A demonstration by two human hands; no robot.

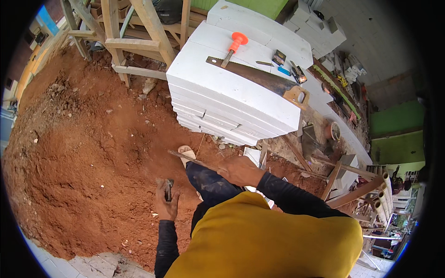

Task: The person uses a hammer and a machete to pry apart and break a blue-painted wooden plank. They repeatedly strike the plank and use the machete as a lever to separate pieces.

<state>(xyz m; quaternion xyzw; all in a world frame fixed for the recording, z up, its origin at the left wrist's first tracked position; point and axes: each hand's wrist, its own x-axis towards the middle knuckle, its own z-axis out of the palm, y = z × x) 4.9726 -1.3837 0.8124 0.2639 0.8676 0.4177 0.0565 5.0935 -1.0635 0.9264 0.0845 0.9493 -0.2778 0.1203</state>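
Observation:
My right hand (242, 170) is closed around a long, thin brown wooden stick (197, 160), which points left across my raised knee. Lower and to the left, my left hand (167, 204) grips a small dark grey object (169, 189) whose kind I cannot make out; its fingers curl around it above the red soil (106, 185). Between the hands is my dark-trousered leg (208, 183), with a tan sandal (187, 153) on the foot. Beyond them stands a stack of white lightweight concrete blocks (232, 97).
On the blocks lie a handsaw (255, 76), a chisel with an orange guard (235, 44), a small black box (278, 57) and a blue piece (284, 71). Wooden trestles (134, 44) stand at the far left. A bucket (332, 131) and timber planks (296, 150) are on the right.

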